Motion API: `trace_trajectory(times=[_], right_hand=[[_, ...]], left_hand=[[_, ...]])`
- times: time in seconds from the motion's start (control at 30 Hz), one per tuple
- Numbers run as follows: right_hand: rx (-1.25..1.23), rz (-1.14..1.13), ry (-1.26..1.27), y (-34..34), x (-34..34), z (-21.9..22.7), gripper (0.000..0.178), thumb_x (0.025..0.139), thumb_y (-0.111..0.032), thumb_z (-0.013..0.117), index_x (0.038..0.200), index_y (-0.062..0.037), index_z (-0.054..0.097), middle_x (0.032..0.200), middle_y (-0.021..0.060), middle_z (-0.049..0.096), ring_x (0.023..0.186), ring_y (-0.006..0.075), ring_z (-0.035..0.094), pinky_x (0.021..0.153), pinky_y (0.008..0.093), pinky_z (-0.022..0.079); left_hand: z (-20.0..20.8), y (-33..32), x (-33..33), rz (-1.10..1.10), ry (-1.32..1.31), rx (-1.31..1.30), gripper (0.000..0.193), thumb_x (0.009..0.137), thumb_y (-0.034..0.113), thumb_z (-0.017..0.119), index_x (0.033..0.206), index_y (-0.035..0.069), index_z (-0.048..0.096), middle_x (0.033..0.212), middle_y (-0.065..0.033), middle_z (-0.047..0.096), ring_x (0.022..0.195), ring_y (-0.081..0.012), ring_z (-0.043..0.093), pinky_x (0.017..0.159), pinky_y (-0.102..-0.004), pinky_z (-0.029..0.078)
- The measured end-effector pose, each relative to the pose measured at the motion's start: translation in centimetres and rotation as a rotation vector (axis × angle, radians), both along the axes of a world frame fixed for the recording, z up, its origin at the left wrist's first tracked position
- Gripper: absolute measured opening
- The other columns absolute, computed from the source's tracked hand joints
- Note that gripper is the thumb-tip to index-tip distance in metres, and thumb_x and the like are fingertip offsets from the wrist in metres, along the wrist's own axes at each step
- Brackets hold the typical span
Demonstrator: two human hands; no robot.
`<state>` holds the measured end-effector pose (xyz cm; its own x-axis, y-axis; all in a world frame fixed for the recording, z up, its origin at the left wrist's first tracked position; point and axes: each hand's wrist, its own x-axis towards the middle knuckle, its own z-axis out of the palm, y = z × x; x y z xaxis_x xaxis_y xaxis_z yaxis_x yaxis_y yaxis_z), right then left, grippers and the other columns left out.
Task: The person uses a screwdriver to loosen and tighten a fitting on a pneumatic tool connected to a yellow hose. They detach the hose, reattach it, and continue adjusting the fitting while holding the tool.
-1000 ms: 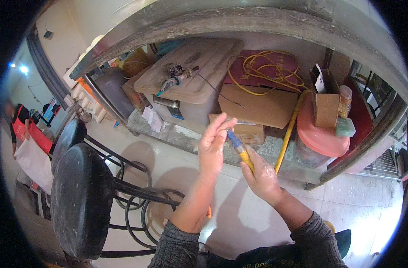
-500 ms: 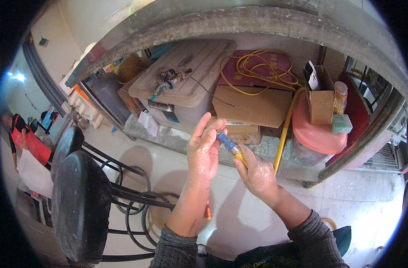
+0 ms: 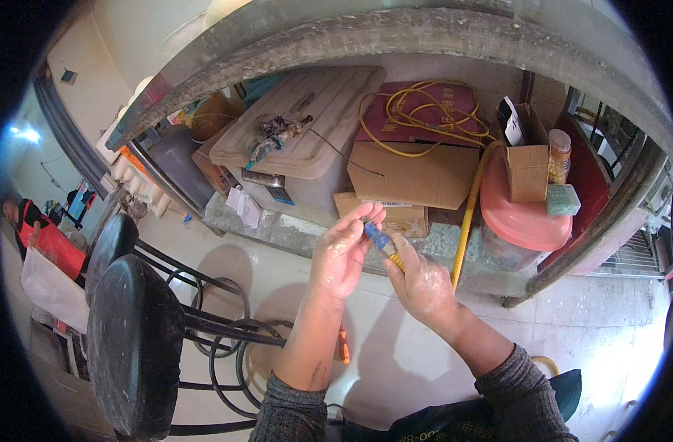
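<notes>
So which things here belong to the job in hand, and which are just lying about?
In hand: blue-tipped yellow tube, held by the right hand; left hand at its tip.
Apparently lying about: stools, large bin, pink-lidded tub, jar, green box.

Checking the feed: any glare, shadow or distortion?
Head view, top: the table edge bows with the fisheye; head view, lower right: glare whitens the floor; head view, lower middle: a shadow on it; head view, center: blue fitting readable, tip hard to make out.
</notes>
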<state>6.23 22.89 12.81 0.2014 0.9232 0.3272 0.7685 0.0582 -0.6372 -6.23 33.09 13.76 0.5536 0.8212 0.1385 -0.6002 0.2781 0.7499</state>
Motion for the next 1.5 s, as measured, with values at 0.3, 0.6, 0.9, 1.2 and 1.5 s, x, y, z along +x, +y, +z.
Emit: trace_trajectory(times=[0.3,0.6,0.9,1.2,1.5], right_hand=[[0.059,-0.039,0.007,0.2,0.5,0.5,0.042,0.086,-0.021,0.057,0.123,-0.0036,0.047,0.077,0.0232,0.062,0.07,0.0404,0.062,0.061,0.0471,0.049],[0.058,-0.033,0.015,0.2,0.8,0.7,0.041,0.085,-0.022,0.058,0.121,-0.003,0.05,0.074,0.0237,0.062,0.068,0.0406,0.062,0.06,0.0469,0.05],[0.01,-0.028,-0.097,0.1,1.0,0.5,0.045,0.085,-0.026,0.058,0.121,-0.001,0.048,0.066,0.0219,0.06,0.062,0.0385,0.062,0.056,0.0464,0.049],[-0.025,-0.041,-0.176,0.0,0.7,0.9,0.044,0.085,-0.026,0.058,0.12,-0.0004,0.049,0.059,0.0213,0.058,0.056,0.0382,0.061,0.053,0.0468,0.049],[-0.063,-0.015,0.158,0.2,1.0,0.7,0.04,0.086,-0.023,0.057,0.117,0.0008,0.052,0.076,0.0255,0.061,0.074,0.0416,0.061,0.065,0.0469,0.048]], left_hand=[[-0.1,-0.5,0.7,0.052,0.106,0.106,0.042,0.087,-0.004,0.05,0.129,-0.001,0.045,0.124,-0.0166,0.054,0.116,-0.0259,0.052,0.1,-0.0346,0.04],[-0.5,-0.6,1.1,0.145,0.131,0.22,0.039,0.086,-0.004,0.053,0.124,-0.004,0.05,0.121,-0.0157,0.056,0.113,-0.0248,0.055,0.096,-0.0316,0.042],[-0.9,-0.8,1.2,0.146,0.17,0.173,0.035,0.084,-0.008,0.051,0.119,-0.005,0.055,0.117,-0.0146,0.058,0.108,-0.0219,0.058,0.093,-0.0282,0.044],[-1.1,-0.8,1.2,0.135,0.19,0.181,0.034,0.085,-0.008,0.048,0.118,-0.005,0.055,0.118,-0.014,0.058,0.106,-0.0204,0.058,0.088,-0.0256,0.045],[-1.5,-0.7,1.7,0.172,0.223,0.232,0.032,0.087,-0.002,0.051,0.118,-0.002,0.056,0.119,-0.0125,0.057,0.106,-0.0227,0.058,0.09,-0.0321,0.045]])
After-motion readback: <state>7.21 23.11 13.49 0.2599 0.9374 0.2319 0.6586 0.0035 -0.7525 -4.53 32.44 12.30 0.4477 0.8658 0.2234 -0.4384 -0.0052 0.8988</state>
